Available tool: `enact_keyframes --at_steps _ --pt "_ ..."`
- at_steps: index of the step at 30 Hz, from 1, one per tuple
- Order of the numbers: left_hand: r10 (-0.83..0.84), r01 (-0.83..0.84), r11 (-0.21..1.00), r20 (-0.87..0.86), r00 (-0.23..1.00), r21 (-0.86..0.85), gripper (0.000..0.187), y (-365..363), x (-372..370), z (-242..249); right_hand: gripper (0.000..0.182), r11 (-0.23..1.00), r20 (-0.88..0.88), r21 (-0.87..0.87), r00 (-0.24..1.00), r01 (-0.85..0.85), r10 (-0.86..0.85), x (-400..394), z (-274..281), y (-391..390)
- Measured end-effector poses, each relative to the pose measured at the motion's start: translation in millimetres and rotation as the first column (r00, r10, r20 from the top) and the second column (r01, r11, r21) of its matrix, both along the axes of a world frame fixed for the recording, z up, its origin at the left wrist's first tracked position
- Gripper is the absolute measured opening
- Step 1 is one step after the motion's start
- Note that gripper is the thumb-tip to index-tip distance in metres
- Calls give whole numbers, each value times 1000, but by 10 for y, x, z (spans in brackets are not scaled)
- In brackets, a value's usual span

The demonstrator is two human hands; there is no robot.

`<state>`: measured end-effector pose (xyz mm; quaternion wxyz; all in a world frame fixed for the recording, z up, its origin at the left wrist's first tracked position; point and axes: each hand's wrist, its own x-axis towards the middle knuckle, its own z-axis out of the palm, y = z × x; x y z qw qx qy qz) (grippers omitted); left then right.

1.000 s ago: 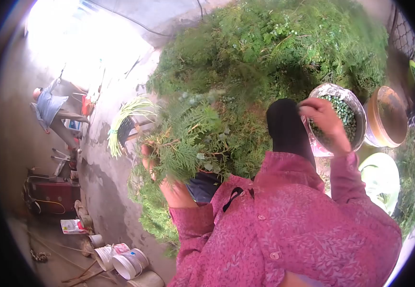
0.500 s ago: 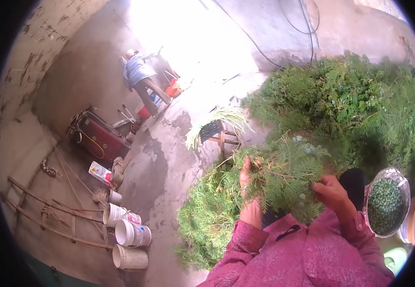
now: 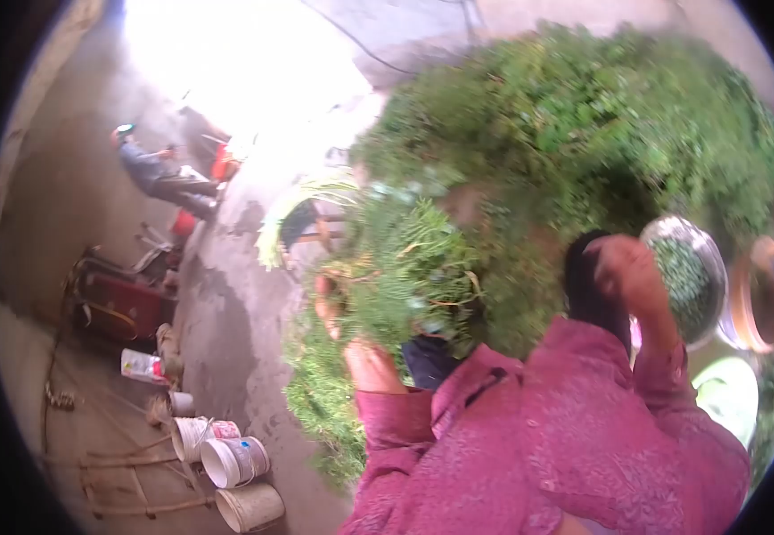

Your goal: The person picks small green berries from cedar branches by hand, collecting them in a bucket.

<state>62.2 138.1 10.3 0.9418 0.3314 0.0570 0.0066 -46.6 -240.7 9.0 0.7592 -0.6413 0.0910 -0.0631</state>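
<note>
Your hands are at the green bunch and the bowl

Your left hand (image 3: 351,334) is closed around a bunch of green leafy twigs (image 3: 409,267) and holds it up in front of you. Your right hand (image 3: 627,267) is up by the rim of the clear bowl (image 3: 712,259) full of little green seeds (image 3: 685,285); the picture is blurry there, so it looks curled, maybe pinching something, but I cannot tell if it holds anything. A big heap of the same green twigs (image 3: 583,116) lies behind the bunch on the floor. An orange-rimmed bowl (image 3: 761,294) sits just beside the clear one. Far off to your left, white buckets (image 3: 226,459) stand on the concrete floor (image 3: 226,339), and another person (image 3: 159,174) bends over near the bright doorway
</note>
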Motion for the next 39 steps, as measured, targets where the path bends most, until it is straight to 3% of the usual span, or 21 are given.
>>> enact_keyframes --at_steps 2,4,5,6,7,8,9,10,11,12,14,17,19,21,23,25,27,37,39 --pt "35 -35 999 -3 999 41 55 -156 -131 163 17 928 70 -66 930 366 -362 -157 -90 -442" --pt "-125 137 981 87 988 -140 54 -282 -35 228 18 758 184 -282 808 588 -559 -343 -434 -998" --pt "-138 148 978 76 987 -148 54 -348 -25 265 20 615 163 -518 775 595 -611 -451 -584 -1237" --pt "-153 174 968 124 981 -182 54 -407 -34 297 24 340 181 -843 814 417 -552 -591 -758 -1411" --pt "-163 198 957 171 972 -214 55 -451 -29 301 29 -21 158 -985 857 169 -491 -703 -877 -1501" --pt "-140 169 981 249 958 -95 54 -412 126 155 33 -14 129 -990 859 140 -496 -734 -873 -1468" --pt "-147 175 980 241 959 -99 54 -347 153 -1 37 -5 97 -994 861 110 -500 -746 -873 -1410" --pt "-157 173 981 166 974 -91 52 -384 120 17 39 67 133 -981 882 182 -452 -683 -962 -1397" --pt "-167 174 982 89 982 -79 51 -424 78 62 37 469 -30 -859 895 204 -445 -559 -626 -1130" --pt "-123 122 986 1 992 -113 49 -571 28 185 32 698 -64 -681 931 223 -360 -441 -374 -875" --pt "-156 162 981 68 985 -107 48 -620 33 193 27 902 51 -402 988 156 -148 -183 -86 -434" --pt "-161 167 985 116 980 -42 47 -605 72 112 22 919 319 -394 941 24 113 69 337 180" --pt "-132 130 991 96 987 18 47 -592 56 103 21 852 515 -522 813 44 273 217 498 460" --pt "-135 135 991 -8 991 3 43 -608 -2 146 24 825 512 -565 795 27 326 297 503 668" --pt "-97 97 995 -9 995 29 42 -568 -2 89 27 745 504 -665 766 50 399 361 471 802" --pt "-60 60 997 -4 998 51 41 -569 -9 71 26 745 478 -666 775 13 414 388 449 862" --pt "-18 12 994 54 998 111 39 -606 -44 90 26 668 366 -744 828 -14 424 414 428 901" --pt "-51 50 996 11 999 72 37 -748 -132 278 25 653 377 -757 818 2 435 476 323 958" --pt "26 -23 994 -27 999 110 34 -701 -102 213 21 646 283 -760 862 -67 421 429 334 998"
